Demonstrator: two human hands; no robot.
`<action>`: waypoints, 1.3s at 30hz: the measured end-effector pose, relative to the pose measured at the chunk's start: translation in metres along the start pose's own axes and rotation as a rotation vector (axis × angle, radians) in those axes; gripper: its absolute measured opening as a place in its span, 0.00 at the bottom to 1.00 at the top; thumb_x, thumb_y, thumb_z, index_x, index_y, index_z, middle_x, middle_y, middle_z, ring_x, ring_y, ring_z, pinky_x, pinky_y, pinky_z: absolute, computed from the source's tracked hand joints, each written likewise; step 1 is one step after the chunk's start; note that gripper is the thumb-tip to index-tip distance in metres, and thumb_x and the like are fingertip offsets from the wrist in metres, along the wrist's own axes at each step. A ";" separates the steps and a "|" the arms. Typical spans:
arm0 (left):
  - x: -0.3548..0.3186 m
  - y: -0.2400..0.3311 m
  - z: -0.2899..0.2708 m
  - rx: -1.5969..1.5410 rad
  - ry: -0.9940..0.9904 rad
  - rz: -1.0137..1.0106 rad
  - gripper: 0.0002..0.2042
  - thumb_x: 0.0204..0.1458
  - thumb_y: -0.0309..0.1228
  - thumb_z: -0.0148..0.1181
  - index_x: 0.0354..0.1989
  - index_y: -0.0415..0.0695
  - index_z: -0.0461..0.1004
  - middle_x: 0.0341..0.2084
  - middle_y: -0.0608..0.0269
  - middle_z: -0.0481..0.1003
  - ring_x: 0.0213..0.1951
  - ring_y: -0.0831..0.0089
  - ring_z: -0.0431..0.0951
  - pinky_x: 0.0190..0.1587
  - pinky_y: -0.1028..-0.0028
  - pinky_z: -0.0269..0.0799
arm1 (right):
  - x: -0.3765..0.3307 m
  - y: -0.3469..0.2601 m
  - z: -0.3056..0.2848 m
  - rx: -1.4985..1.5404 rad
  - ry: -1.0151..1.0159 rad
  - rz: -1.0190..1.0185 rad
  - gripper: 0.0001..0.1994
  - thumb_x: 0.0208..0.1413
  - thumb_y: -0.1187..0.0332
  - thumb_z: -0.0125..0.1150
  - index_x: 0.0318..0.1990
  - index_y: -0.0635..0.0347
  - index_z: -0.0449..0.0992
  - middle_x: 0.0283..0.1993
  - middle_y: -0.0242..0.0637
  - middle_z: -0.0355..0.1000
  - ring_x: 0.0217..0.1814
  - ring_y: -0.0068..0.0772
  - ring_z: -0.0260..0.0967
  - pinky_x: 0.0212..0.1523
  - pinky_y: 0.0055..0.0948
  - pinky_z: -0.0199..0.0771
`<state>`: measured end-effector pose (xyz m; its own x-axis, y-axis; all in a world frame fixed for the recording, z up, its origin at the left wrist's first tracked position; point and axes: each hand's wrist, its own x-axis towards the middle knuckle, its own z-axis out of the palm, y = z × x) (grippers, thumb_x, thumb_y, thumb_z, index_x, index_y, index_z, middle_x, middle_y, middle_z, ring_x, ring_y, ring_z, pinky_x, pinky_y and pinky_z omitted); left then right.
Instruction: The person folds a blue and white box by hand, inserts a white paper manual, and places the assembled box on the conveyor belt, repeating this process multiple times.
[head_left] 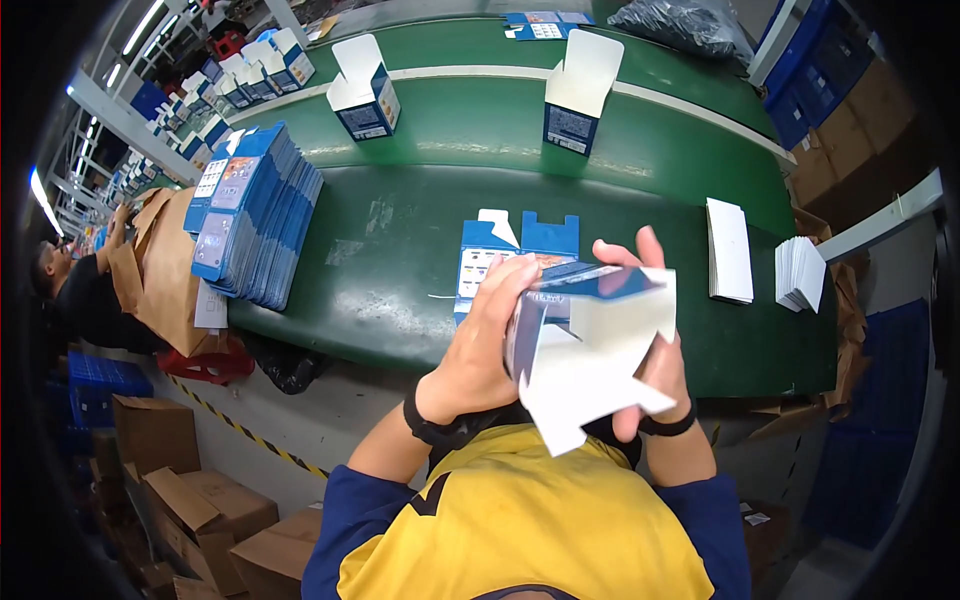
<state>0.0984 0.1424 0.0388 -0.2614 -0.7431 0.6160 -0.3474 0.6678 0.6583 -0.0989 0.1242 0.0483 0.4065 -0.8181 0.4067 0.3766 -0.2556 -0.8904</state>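
Observation:
Between my two hands is a partly folded blue carton [600,345], its white inside and loose flaps turned toward me. My left hand [480,345] presses its left side, fingers stretched along the wall. On the other side my right hand [660,370] grips the carton, thumb near a lower flap and fingertips showing past the far edge. Just beyond it, a flat blue-and-white carton blank [480,265] lies on the green work table [390,230], partly covered by my hands and the carton.
A tall stack of flat blue cartons [255,215] stands at the left. Two opened cartons, one at left [365,95] and one at right [575,100], stand on the green conveyor. White folded sheets [729,250] lie at right. Another person [80,290] is at far left.

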 end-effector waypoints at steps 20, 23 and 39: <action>-0.005 0.012 0.010 -0.044 0.007 0.139 0.24 0.31 0.23 0.68 0.42 0.52 0.74 0.54 0.42 0.59 0.58 0.42 0.59 0.60 0.47 0.52 | -0.004 -0.009 0.007 0.159 0.020 -0.064 0.39 0.51 0.58 0.60 0.66 0.63 0.48 0.65 0.44 0.53 0.69 0.37 0.48 0.66 0.34 0.45; -0.004 0.007 0.007 -0.028 -0.003 0.175 0.24 0.29 0.21 0.66 0.42 0.48 0.73 0.54 0.41 0.59 0.56 0.43 0.62 0.60 0.48 0.53 | -0.006 -0.003 0.003 -0.217 0.030 -0.084 0.31 0.54 0.71 0.59 0.64 0.61 0.54 0.61 0.43 0.60 0.64 0.36 0.56 0.64 0.34 0.52; 0.005 0.014 -0.008 -0.143 -0.025 0.185 0.37 0.32 0.28 0.74 0.54 0.55 0.58 0.51 0.46 0.63 0.54 0.51 0.66 0.61 0.44 0.48 | 0.005 -0.031 0.010 -0.617 -0.023 -0.026 0.20 0.44 0.70 0.69 0.47 0.59 0.75 0.49 0.44 0.72 0.50 0.38 0.71 0.51 0.28 0.69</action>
<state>0.0997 0.1484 0.0548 -0.3313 -0.6075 0.7219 -0.1608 0.7903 0.5913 -0.1006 0.1332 0.0795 0.4237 -0.7981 0.4284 -0.1614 -0.5319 -0.8313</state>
